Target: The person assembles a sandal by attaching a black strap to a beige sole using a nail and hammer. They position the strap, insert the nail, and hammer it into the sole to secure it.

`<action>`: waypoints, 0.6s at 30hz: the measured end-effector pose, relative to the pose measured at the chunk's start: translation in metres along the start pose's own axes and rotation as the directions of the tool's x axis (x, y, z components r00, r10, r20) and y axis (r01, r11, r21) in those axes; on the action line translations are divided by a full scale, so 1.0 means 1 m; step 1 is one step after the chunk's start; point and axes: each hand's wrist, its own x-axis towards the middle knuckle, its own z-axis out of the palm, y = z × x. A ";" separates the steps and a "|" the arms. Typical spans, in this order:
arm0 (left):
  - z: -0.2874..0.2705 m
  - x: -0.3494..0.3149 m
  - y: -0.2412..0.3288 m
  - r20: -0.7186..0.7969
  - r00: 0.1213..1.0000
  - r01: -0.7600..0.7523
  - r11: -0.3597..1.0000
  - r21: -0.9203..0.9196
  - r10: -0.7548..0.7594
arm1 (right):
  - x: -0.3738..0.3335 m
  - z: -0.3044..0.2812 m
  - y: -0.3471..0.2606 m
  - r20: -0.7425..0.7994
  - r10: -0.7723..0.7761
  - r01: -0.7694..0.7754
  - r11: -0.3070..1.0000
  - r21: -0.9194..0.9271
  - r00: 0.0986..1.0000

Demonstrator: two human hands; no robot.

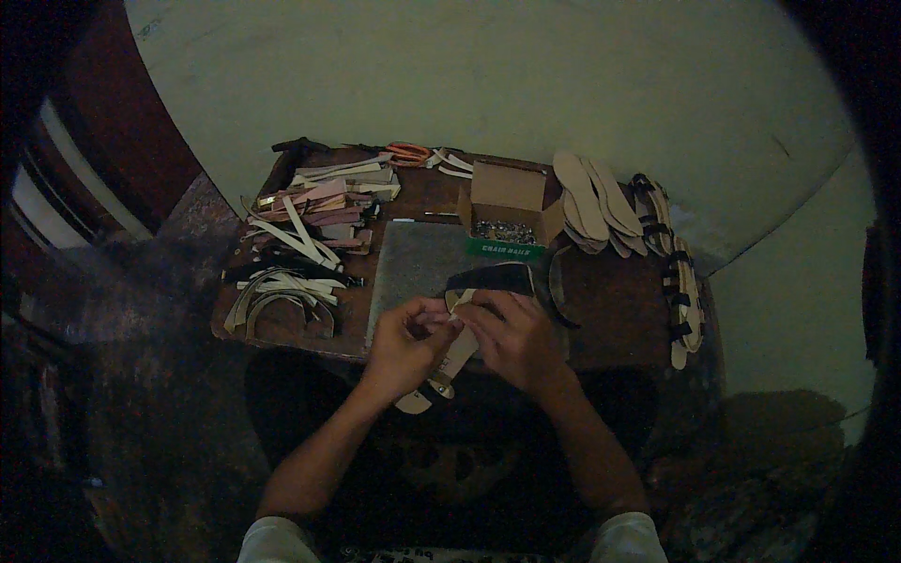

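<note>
A sandal with a pale sole (459, 360) is held at a slant over the near edge of the low table, its heel end toward me. Across its far end runs a wide dark strap (493, 278). My left hand (409, 340) closes on the sandal's left side, thumb and fingers pinched at a small pale strap end. From the other side my right hand (514, 338) is closed on the same spot, fingertips meeting those of the left. What exactly lies between the fingertips is too small and dim to make out.
A grey slab (394, 267) lies beneath the work. Beyond it, an open cardboard box (507, 202) holds small metal pieces. Cut strips (319, 211) are heaped left, with orange-handled scissors (409, 153) behind. Pale insoles (601, 206) and strapped soles (683, 300) line the right side.
</note>
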 end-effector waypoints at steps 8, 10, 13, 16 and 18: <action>0.001 0.000 0.002 0.007 0.998 0.055 0.998 0.028 -0.055 | -0.002 0.000 0.002 -0.012 0.011 -0.010 0.998 0.061 1.000; 0.002 -0.002 0.005 -0.012 0.997 0.071 0.997 0.030 -0.070 | -0.001 0.001 0.002 -0.009 0.049 -0.047 0.988 0.148 0.999; -0.001 0.002 -0.007 -0.013 0.999 -0.034 0.998 0.062 0.035 | 0.000 0.003 -0.002 -0.077 0.116 -0.091 0.959 0.267 0.990; -0.001 0.000 -0.001 -0.006 1.000 -0.013 0.997 0.081 0.013 | 0.002 0.004 -0.005 -0.107 0.137 -0.099 0.947 0.306 0.985; 0.000 0.000 0.000 -0.002 1.000 -0.006 0.999 0.047 0.006 | 0.005 0.001 -0.010 -0.079 0.193 -0.154 0.923 0.353 0.978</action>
